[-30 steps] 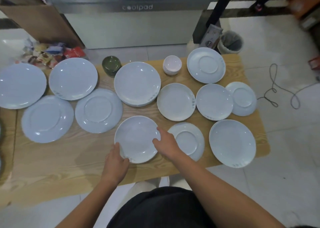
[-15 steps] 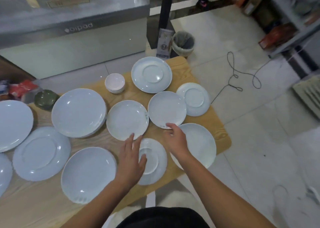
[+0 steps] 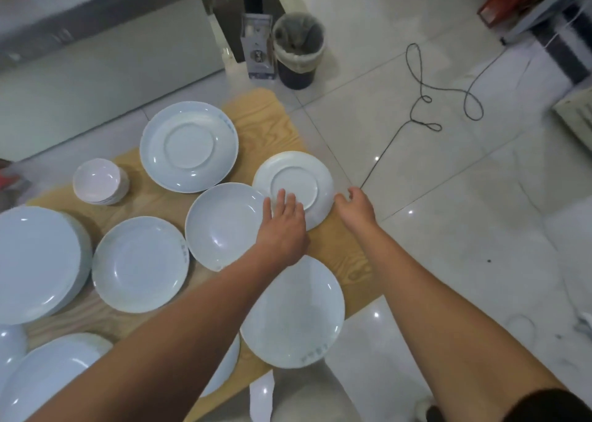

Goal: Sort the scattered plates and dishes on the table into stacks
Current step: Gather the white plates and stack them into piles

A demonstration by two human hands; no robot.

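A small overturned white plate [image 3: 298, 173] lies at the right edge of the wooden table [image 3: 339, 255]. My left hand [image 3: 283, 226] lies with straight fingers on its near left rim, over the edge of a deep white plate [image 3: 221, 223]. My right hand [image 3: 357, 208] is at the small plate's right rim, fingers loosely curled; whether it touches is unclear. Other white plates lie around: an overturned one at the back [image 3: 189, 146], one at the left [image 3: 139, 263], one near me [image 3: 298, 316]. A stack of big plates [image 3: 38, 261] stands far left.
A stack of small pinkish bowls [image 3: 97, 181] stands at the back left. Beyond the table are a lined waste bin [image 3: 299, 48], a box [image 3: 258, 48] and a cable [image 3: 426, 101] looped on the tiled floor. More plates [image 3: 48, 370] lie at the lower left.
The view has swung right. Both hands have left the near plates and reached forward to the small overturned plate at the table's right edge.
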